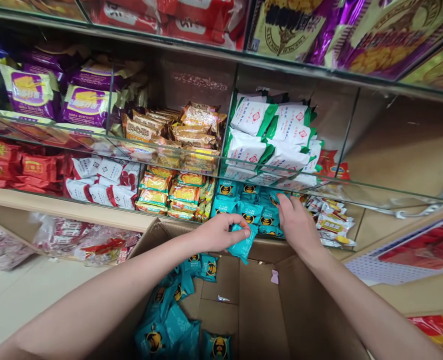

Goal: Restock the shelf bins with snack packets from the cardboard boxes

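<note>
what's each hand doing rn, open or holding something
Left hand: closed, pinching a teal snack packet.
Right hand: touching a shelved teal packet; whether it grips cannot be told.

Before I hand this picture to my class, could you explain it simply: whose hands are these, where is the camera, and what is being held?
There is no machine here: these are one person's bare hands. The single picture comes from a camera worn on that person's head, looking forward and down. The left hand holds a teal packet above an open cardboard box, where more teal packets lie. The right hand reaches into a shelf compartment of teal packets like it; whether it grips one is hard to tell. White-and-green packets sit just above.
</note>
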Motion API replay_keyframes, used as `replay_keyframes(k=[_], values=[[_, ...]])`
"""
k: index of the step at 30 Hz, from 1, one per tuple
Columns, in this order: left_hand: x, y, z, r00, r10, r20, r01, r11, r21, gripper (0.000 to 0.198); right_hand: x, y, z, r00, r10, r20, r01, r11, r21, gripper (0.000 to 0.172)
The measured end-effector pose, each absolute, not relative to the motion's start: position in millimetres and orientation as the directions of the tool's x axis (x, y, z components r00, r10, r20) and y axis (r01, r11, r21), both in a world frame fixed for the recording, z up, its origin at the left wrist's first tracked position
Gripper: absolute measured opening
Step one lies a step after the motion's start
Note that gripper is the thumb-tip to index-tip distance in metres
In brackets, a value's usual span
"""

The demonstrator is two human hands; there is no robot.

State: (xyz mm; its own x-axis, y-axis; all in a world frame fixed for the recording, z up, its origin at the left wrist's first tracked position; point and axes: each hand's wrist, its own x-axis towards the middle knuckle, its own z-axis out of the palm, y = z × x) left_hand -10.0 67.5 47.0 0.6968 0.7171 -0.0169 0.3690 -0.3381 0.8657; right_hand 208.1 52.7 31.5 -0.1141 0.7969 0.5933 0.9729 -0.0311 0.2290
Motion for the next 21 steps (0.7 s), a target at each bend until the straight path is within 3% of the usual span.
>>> replay_keyframes(k=[5, 12, 21], values=[[-9.8, 69.4, 42.8, 0.717, 0.694, 0.064, 0.354, -0.442, 0.825, 0.029, 202.3, 61.4, 38.5, -0.017, 0.825, 0.565, 0.960, -0.144, 0.239, 0.032], [-9.9, 70.0, 41.7, 0.736, 0.663, 0.136, 0.334, -0.530, 0.780, 0.024, 188.0, 78.2, 52.1, -0.011, 0.910, 0.414, 0.920, -0.153, 0.360, 0.034], [-9.6, 69.5, 42.9, 0.755, 0.630, 0.184, 0.301, -0.582, 0.755, 0.019, 187.4, 109.8, 49.3, -0.055, 0.924, 0.379, 0.923, -0.097, 0.371, 0.035]])
